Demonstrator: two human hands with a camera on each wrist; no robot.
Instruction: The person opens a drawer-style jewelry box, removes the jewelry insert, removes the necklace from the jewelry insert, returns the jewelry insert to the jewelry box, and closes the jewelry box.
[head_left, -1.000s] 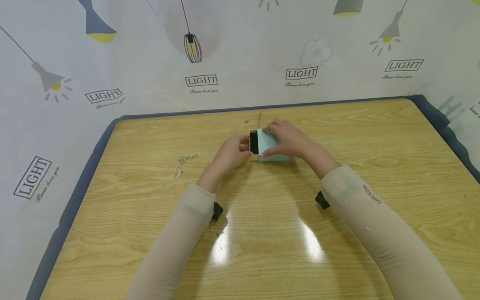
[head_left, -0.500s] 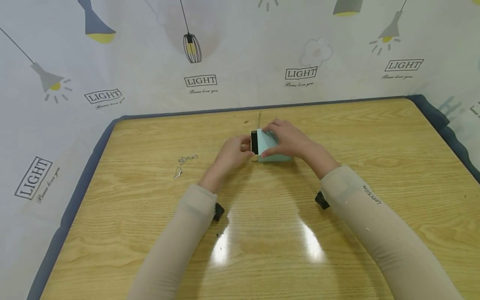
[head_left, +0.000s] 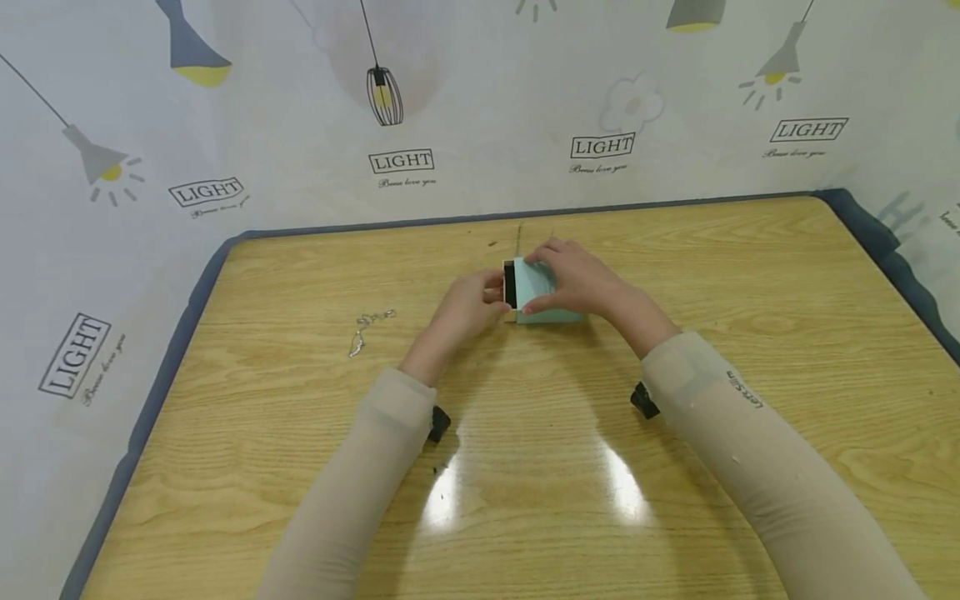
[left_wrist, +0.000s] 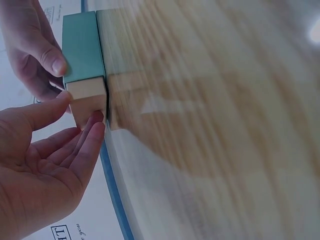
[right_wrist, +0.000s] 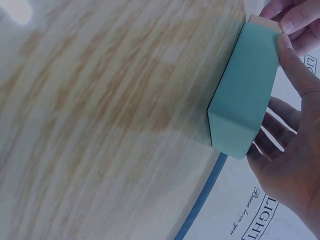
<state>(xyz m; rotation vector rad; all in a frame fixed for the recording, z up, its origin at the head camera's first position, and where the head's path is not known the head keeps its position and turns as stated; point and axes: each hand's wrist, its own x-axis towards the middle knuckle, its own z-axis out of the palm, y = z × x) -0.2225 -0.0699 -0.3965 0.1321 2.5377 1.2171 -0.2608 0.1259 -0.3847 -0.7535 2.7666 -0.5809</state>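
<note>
A pale teal slide-out box sleeve (head_left: 534, 282) lies toward the far side of the wooden table. From its left end sticks out a short length of cream inner tray (left_wrist: 87, 100), with a black lining (head_left: 511, 285) visible on top. My left hand (head_left: 471, 302) holds the tray's outer end, thumb along one edge and fingertips at the end face. Across the sleeve, my right hand (head_left: 576, 275) grips it, thumb on the near edge and fingers at the far one. The right wrist view shows the sleeve's side (right_wrist: 245, 80) between hand and tabletop.
A thin silver chain (head_left: 358, 332) lies loose on the table (head_left: 540, 483) left of the box. A dark cord (head_left: 519, 237) stretches behind the box. Tiny dark specks (head_left: 435, 470) lie near the left wrist. A patterned cloth wall (head_left: 495, 100) borders the back and left edges.
The tray has slid a little rightward into the sleeve, so a narrower strip of black lining shows. My left hand has moved right with it. The right hand and the sleeve stay put.
</note>
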